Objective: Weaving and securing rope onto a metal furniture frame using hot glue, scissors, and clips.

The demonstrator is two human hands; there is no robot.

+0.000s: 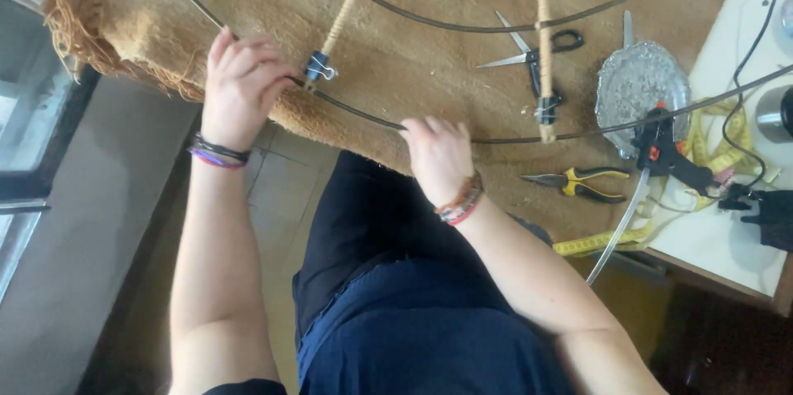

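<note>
wire hoop (pixel 363 116), thin dark metal, lies on the tan mat (pixel 413 56); it looks light, stiff and springy. left hand (pixel 239 85) is closed on it beside the binder clip (pixel 317 67); right hand (pixel 438 155) pinches it further along. best gripped near the twine-wrapped spokes (pixel 347 7).

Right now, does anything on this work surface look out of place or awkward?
Mostly orderly. The yellow measuring tape dangles off the table edge, and the black glue gun sits tilted against the silver dish. Both hands grip the dark wire hoop.
</note>
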